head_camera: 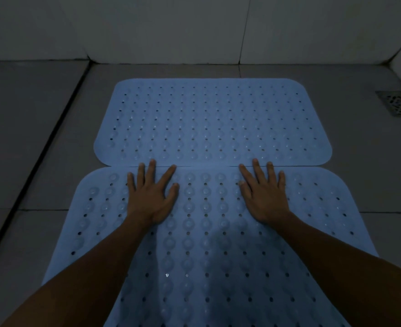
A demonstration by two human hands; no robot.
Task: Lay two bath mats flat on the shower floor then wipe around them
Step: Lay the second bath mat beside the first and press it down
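Two pale blue rubber bath mats with rows of holes and suction bumps lie on the grey tiled shower floor. The far mat [213, 119] lies flat near the back wall. The near mat [206, 244] lies in front of it, its far edge meeting the far mat's near edge. My left hand [151, 197] presses flat on the near mat's far edge, fingers spread. My right hand [264, 194] presses flat on the same edge further right, its fingertips reaching the seam. No cloth is in view.
A metal floor drain [400, 102] sits at the far right by the wall. White tiled walls [171, 27] close the back and right. A dark groove [41, 147] runs diagonally along the floor at the left. Bare floor tiles [371, 185] flank the mats.
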